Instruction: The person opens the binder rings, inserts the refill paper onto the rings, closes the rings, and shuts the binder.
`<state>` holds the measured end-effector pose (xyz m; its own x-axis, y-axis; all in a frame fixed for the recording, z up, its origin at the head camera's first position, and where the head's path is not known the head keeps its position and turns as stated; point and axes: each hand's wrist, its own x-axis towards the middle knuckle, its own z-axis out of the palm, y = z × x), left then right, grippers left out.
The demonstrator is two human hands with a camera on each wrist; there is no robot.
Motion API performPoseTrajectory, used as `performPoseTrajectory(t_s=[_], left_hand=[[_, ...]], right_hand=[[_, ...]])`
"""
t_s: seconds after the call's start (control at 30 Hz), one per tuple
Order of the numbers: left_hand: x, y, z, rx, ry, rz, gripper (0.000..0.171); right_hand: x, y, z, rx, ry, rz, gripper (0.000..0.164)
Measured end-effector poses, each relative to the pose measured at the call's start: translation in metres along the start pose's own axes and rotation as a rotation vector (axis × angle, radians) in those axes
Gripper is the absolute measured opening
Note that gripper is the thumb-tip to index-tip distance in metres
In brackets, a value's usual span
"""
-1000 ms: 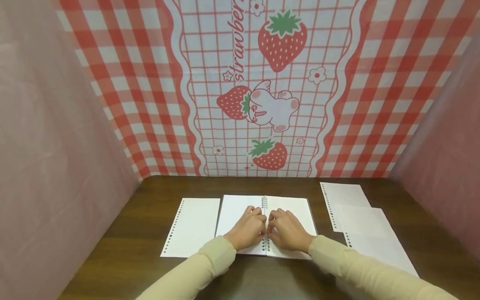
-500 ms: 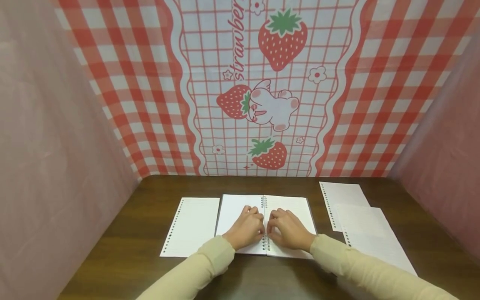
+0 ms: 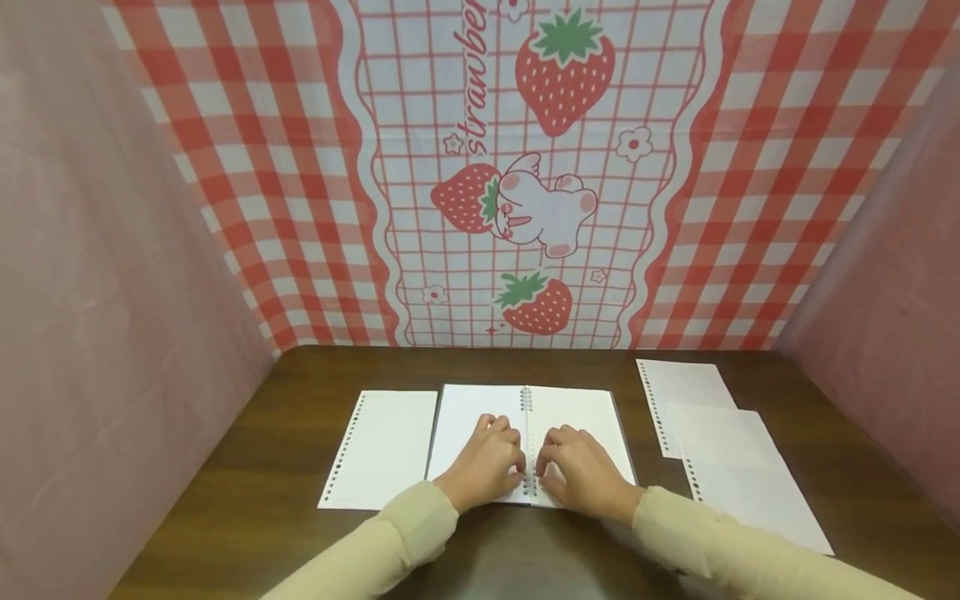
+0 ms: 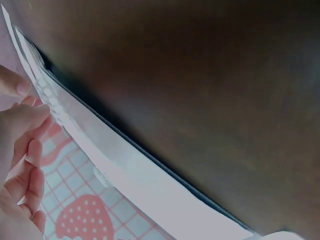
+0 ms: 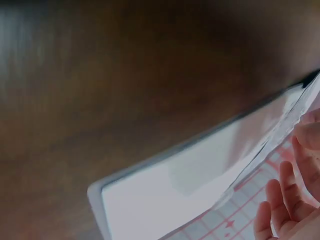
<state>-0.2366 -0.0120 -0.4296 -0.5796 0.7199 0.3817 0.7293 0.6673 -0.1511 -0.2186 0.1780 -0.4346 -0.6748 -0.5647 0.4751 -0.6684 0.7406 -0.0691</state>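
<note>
A ring-bound notebook (image 3: pixel 480 404) lies spread open on the dark table, with white pages either side of its metal rings (image 3: pixel 527 400). My left hand (image 3: pixel 483 462) is over the left page, its bent fingers and thumb just beside the lower rings. Over the right page, my right hand (image 3: pixel 588 475) mirrors it, with loosely bent fingers. A narrow gap separates the two hands. In the left wrist view the left thumb (image 4: pixel 30 117) comes close to the rings; contact cannot be told. The right wrist view shows the right fingers (image 5: pixel 290 200) relaxed, holding nothing visible.
One loose punched sheet (image 3: pixel 382 450) lies left of the notebook. To the right, two more punched sheets overlap, a rear sheet (image 3: pixel 686 383) and a front sheet (image 3: pixel 750 467). A strawberry-print cloth (image 3: pixel 525 208) hangs behind the table (image 3: pixel 247 475).
Both hands have drawn slightly apart from the rings, the left to the left and the right to the right, widening the gap between them. The loose sheets stay put.
</note>
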Motion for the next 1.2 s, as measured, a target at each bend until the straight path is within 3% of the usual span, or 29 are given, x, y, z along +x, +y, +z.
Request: performPoseTrajectory(t_s=[0.27,0.6,0.93,1.2], left_hand=[[-0.007,0.016,-0.007,-0.046,0.02,0.035,0.004],[-0.006,0.019,0.0,0.004,0.077,0.032,0.01],[-0.008,0.021,-0.003,0.012,0.015,-0.005,0.012],[-0.009,0.023,-0.004,-0.004,0.003,-0.044,0.011]], right_hand=[[-0.007,-0.014,-0.001,-0.024,-0.015,0.012,0.013],[-0.007,-0.016,0.002,-0.053,-0.046,0.047,0.018],[-0.007,-0.012,0.007,-0.038,0.077,-0.08,0.016],[-0.006,-0.004,0.012,0.008,0.095,-0.15,0.014]])
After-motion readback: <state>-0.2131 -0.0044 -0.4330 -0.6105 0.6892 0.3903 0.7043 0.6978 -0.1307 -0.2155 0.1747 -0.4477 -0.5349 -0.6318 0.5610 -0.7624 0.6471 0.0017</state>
